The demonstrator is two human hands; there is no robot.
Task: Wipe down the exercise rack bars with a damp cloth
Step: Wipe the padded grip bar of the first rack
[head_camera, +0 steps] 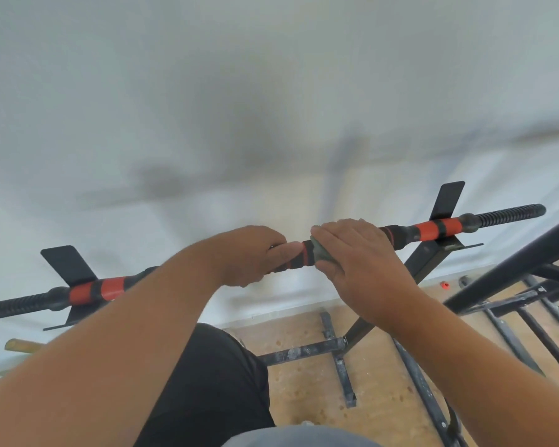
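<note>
1. Where the view begins, nearest the camera: dark trousers (213, 382) and two bare forearms reaching up and forward.
2. Left hand (255, 253): fingers curled round the bar, thumb lying along it, gripping just left of centre.
3. Right hand (359, 253): fingers draped over a grey-green cloth (320, 251), pressing and holding it round the bar just right of centre; cloth mostly hidden under the palm, one edge showing at the thumb side.
4. Hands close together, a short stretch of bar showing between them.
5. Bar (304, 256): black, running from lower left to upper right; orange bands (433, 230) near the right end, matching orange bands (97, 289) near the left; ribbed black end sections (510, 212) beyond each.
6. Rack cradles: flat black plates, one (68, 264) behind the left bands, one (447, 200) behind the right, bar resting in them.
7. Right upright (423, 262): black, slanting down to scuffed base rails (304, 351) on the floor.
8. Further black frame tubes (513, 266) at far right, lying across the floor.
9. Floor (384, 398): pale, speckled.
10. Small orange item (445, 284) on the floor near the wall base; kind not discernible.
11. Wall (271, 91): pale, blurred, carrying soft shadows.
</note>
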